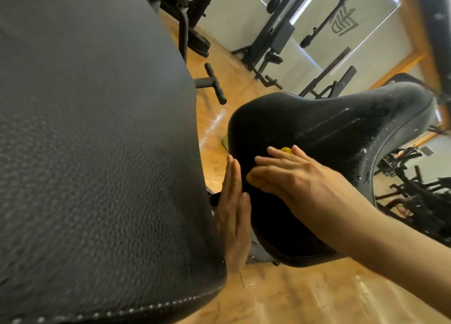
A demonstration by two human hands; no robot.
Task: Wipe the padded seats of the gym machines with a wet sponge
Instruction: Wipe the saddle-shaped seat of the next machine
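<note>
A gym with a wooden floor (280, 292) and black machines. The right hand (285, 174) presses a yellow sponge (286, 150) on the wide rear part of a black seat (341, 128), its fingers spread flat over it. The left hand (234, 213) lies flat against the seat's edge, fingers straight. The wiping is in progress; next, I think, the sponge must go toward the narrow, speckled front.
</note>
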